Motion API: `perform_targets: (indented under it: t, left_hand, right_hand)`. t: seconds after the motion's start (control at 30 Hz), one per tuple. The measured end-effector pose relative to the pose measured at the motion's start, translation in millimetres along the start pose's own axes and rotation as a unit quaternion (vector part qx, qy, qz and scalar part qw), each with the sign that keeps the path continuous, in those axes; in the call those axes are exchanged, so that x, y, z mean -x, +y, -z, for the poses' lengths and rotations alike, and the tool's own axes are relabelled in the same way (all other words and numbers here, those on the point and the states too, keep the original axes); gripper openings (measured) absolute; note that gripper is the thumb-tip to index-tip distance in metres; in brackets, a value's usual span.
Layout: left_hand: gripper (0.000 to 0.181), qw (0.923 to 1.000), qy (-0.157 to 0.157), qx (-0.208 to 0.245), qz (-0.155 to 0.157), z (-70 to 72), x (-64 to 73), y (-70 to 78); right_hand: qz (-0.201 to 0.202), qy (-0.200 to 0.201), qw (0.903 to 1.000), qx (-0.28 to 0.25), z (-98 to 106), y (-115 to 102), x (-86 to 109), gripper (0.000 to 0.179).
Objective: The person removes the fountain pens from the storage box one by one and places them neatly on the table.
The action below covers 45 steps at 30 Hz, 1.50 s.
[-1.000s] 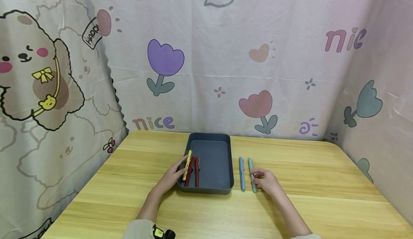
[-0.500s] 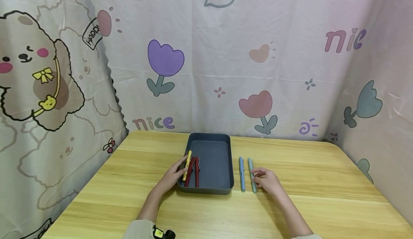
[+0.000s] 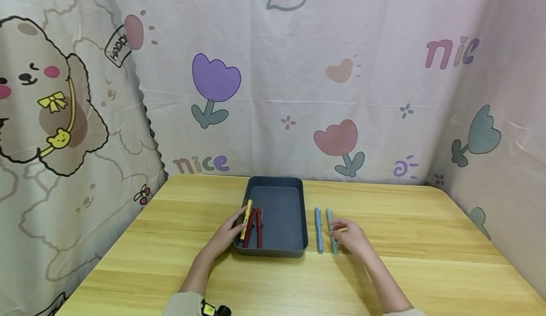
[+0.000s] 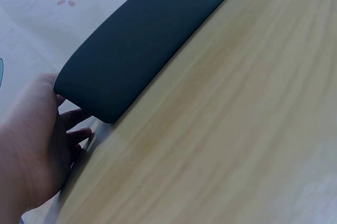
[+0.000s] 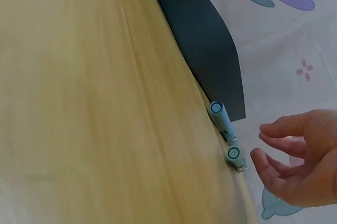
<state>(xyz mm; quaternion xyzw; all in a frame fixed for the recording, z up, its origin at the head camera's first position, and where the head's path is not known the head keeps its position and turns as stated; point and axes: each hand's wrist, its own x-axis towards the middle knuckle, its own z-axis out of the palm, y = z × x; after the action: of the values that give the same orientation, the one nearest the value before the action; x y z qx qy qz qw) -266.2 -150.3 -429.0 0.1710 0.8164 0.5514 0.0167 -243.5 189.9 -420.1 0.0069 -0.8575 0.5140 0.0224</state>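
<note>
A dark grey tray (image 3: 283, 219) stands mid-table with a yellow pen (image 3: 246, 222) and two dark red pens (image 3: 259, 230) at its left side. My left hand (image 3: 222, 236) holds the tray's left wall, thumb over the rim; the left wrist view shows its fingers against the tray's outside. Right of the tray lie a blue pen (image 3: 318, 230) and a light green pen (image 3: 332, 233), side by side. Just above the green pen hovers my right hand (image 3: 353, 238). In the right wrist view its thumb and fingers (image 5: 287, 126) are parted, with nothing between them.
Both loose pens lie close to the tray's right wall. The wooden table (image 3: 273, 283) reaches back to a patterned cloth (image 3: 281, 69), which also hangs along both sides. A small black device (image 3: 215, 309) sits at my left sleeve.
My right hand has lifted slightly off the green pen, and its thumb and fingers have parted. The head view has shifted a little. My left hand stays at the tray.
</note>
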Motion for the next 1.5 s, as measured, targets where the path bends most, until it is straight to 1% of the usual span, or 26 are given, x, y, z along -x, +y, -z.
perform_targets:
  t: [0.13,0.23,0.3,0.4,0.47,0.6,0.67,0.87,0.93,1.07,1.2,1.33,1.4,1.5]
  left_hand:
    - [0.050,0.9999,0.012,0.001,-0.007,-1.3,-5.9,-19.2]
    - [0.051,0.9998,0.016,-0.005,-0.008,-2.3,-10.9,-33.5]
    - [0.051,0.9997,0.017,-0.012,-0.011,-2.7,-12.5,-37.9]
    - [0.051,0.9997,0.019,-0.012,-0.012,-3.0,-13.5,-40.6]
    - [0.052,0.9996,0.019,-0.011,-0.016,-3.2,-14.0,-40.8]
    - [0.051,0.9997,0.016,-0.013,-0.014,-3.5,-14.4,-39.7]
    - [0.051,0.9997,0.014,-0.012,-0.015,-3.4,-13.7,-37.4]
    - [0.050,0.9999,0.008,0.010,-0.011,-1.0,-4.8,-14.2]
    - [0.049,0.9999,0.006,0.008,-0.011,-0.3,-2.0,-6.9]
    - [0.049,0.9999,0.005,0.005,-0.009,0.4,0.6,-1.6]
    - [0.049,0.9999,0.005,0.003,-0.009,0.4,1.5,-0.7]
    - [0.049,1.0000,0.005,0.004,-0.007,-0.2,1.0,-2.5]
    - [0.049,0.9999,0.008,0.006,-0.006,-0.6,0.0,-4.8]
    - [0.050,0.9998,0.017,0.006,-0.007,-1.4,-4.4,-14.5]
  right_hand:
    - [0.014,-0.003,0.9999,-0.003,-4.3,-8.7,0.2,0.028]
    - [0.030,-0.006,0.9995,0.008,-8.6,-14.0,-0.6,0.027]
    - [0.041,-0.007,0.9990,0.018,-12.1,-17.5,-1.8,0.025]
    - [0.051,-0.012,0.9983,0.024,-18.5,-23.6,-4.0,0.024]
    - [0.059,-0.015,0.9976,0.031,-23.7,-27.7,-5.7,0.023]
    - [0.091,-0.026,0.9946,0.042,-35.0,-36.8,-8.9,0.023]
    - [0.104,-0.041,0.9930,0.040,-40.5,-41.8,-9.2,0.024]
    - [0.124,-0.086,0.9876,0.040,-58.0,-54.7,-9.8,0.025]
    - [0.131,-0.096,0.9859,0.043,-64.3,-57.7,-10.7,0.025]
    - [0.134,-0.125,0.9823,0.040,-76.7,-62.2,-12.2,0.025]
    - [0.123,-0.150,0.9805,0.033,-88.9,-64.7,-13.6,0.024]
    - [0.116,-0.157,0.9799,0.040,-100.4,-66.2,-15.1,0.024]
    - [0.113,-0.159,0.9797,0.045,-106.0,-66.8,-16.4,0.024]
    - [0.110,-0.163,0.9792,0.049,-113.8,-67.9,-18.6,0.023]
